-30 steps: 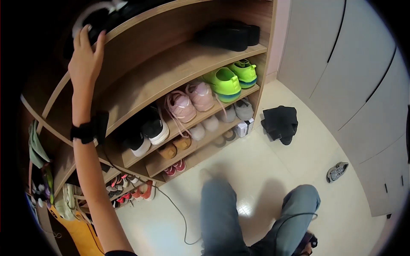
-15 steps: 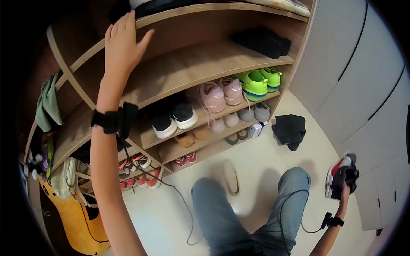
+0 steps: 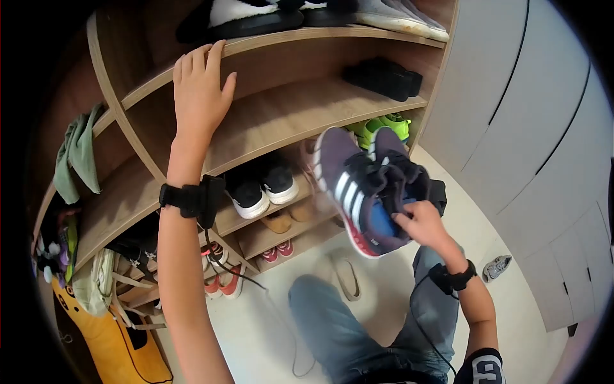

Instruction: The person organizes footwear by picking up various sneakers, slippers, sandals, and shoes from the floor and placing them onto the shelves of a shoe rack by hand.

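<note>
My left hand [image 3: 203, 96] rests with stretched fingers on the front edge of the upper shelf board [image 3: 275, 40] and holds nothing. Raised in front of the shoe rack, my right hand [image 3: 423, 227] grips a pair of dark purple sneakers [image 3: 358, 192] with white stripes and red on the sole, at their heel openings. The sneakers hide part of the neon green shoes [image 3: 391, 128] and most of the pink shoes behind them. Black shoes with white soles [image 3: 280, 182] stand on the shelf left of the sneakers. Black footwear [image 3: 384, 78] lies on the shelf above.
One beige flat shoe [image 3: 346, 278] lies on the floor by my knees. A grey shoe [image 3: 496, 268] sits near the pale cabinet doors [image 3: 505, 128] at right. A green cloth [image 3: 78, 153] hangs at left above a yellow item [image 3: 109, 333]. Cables run from both wristbands.
My right hand has lifted the sneakers from the lower right, up and leftward to the front of the rack. A grey shoe on the right floor now shows. My left hand stays on the shelf edge.
</note>
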{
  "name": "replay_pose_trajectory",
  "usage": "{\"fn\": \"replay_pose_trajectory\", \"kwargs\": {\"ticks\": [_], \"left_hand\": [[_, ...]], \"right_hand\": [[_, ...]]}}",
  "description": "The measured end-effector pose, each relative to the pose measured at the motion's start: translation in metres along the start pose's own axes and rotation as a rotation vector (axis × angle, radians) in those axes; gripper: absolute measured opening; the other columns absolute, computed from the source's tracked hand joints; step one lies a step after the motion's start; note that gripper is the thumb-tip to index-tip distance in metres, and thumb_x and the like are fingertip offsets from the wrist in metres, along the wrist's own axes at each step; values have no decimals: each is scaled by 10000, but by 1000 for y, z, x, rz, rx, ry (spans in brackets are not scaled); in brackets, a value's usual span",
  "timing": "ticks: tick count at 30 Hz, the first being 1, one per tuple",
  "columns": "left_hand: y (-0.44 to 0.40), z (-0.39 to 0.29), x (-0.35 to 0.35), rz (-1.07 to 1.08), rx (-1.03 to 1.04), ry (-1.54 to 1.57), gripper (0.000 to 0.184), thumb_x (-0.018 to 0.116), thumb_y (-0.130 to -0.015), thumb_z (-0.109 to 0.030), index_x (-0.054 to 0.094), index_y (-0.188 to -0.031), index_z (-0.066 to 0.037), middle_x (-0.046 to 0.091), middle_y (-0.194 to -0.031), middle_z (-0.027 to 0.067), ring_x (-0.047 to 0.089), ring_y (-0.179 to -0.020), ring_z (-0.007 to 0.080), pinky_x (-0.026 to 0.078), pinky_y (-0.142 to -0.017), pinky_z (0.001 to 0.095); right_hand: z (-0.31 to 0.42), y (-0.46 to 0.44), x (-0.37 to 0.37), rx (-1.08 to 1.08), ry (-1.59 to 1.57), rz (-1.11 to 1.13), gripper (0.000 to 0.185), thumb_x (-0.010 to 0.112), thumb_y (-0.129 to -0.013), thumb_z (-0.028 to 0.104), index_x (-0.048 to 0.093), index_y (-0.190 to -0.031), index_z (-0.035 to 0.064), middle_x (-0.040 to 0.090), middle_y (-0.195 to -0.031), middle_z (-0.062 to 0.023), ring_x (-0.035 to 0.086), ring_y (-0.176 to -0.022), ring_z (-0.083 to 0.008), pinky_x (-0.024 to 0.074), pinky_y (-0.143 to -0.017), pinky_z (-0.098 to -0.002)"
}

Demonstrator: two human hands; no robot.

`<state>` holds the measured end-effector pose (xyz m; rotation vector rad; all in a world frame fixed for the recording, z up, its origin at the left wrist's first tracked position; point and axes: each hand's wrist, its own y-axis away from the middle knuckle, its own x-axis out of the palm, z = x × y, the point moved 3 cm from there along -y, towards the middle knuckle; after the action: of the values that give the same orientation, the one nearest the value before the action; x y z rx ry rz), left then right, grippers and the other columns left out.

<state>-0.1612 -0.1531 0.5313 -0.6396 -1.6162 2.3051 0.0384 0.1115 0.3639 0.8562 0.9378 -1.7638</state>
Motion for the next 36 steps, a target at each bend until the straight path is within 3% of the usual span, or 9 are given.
{"fn": "replay_pose_trajectory", "kwargs": {"ticks": [4, 14, 17, 21, 32, 34, 35, 36], "left_hand": [[1, 2, -1, 19, 12, 35, 447, 576, -664, -153, 447, -1084, -72, 462, -1013, 84, 414, -958, 251, 296, -882, 358], [5, 1, 8, -41, -34, -31, 408, 530, -705, -175, 442, -1100, -122, 465, -1028, 72, 403, -992, 239, 257, -922, 364], [5, 3, 10, -79, -19, -18, 391, 530, -708, -177, 458, -1089, -132, 471, -1028, 66, 407, -991, 233, 267, -908, 358], [2, -4, 6, -87, -18, -42, 372, 530, -717, -190, 469, -1083, -154, 476, -1022, 64, 412, -986, 234, 272, -900, 350], [2, -2, 15, -157, 34, -107, 378, 541, -727, -252, 471, -1091, -175, 493, -1011, 49, 434, -959, 220, 270, -880, 332], [3, -5, 14, -134, 25, -144, 383, 543, -728, -236, 468, -1093, -147, 492, -1015, 59, 434, -972, 218, 274, -883, 329], [2, -5, 13, -112, 22, -179, 389, 546, -729, -221, 464, -1096, -119, 491, -1019, 69, 434, -984, 215, 278, -886, 326], [2, -11, 8, -105, 29, -184, 389, 546, -729, -221, 464, -1096, -119, 491, -1019, 69, 434, -984, 215, 278, -886, 326]], "right_hand": [[14, 1, 25, -93, -76, 0, 309, 562, -652, 228, 465, -526, -37, 435, -485, -183, 454, -455, -323, 355, -440, -353], [1, 4, 54, -207, -63, 162, 312, 560, -647, 222, 458, -502, -34, 421, -465, -178, 458, -464, -320, 362, -450, -352], [-4, 2, 68, -43, -84, 358, 268, 533, -639, 244, 550, -558, -11, 496, -513, -177, 503, -514, -335, 413, -515, -370], [-10, -10, 86, -24, -50, 572, 306, 512, -664, 286, 571, -591, -5, 534, -550, -170, 537, -557, -320, 431, -548, -356], [-45, -8, 106, 2, -69, 646, 304, 524, -655, 301, 578, -609, 5, 534, -562, -175, 534, -563, -323, 429, -562, -362], [-55, -10, 123, 122, -122, 807, 320, 523, -659, 315, 589, -635, 3, 546, -576, -166, 543, -559, -297, 427, -560, -344], [-58, -11, 128, 137, -256, 826, 312, 511, -699, 286, 576, -632, -12, 509, -507, -128, 494, -469, -212, 385, -489, -313], [-62, -12, 136, 133, -264, 832, 312, 511, -699, 286, 576, -632, -12, 509, -507, -128, 494, -469, -212, 385, -489, -313]]}}
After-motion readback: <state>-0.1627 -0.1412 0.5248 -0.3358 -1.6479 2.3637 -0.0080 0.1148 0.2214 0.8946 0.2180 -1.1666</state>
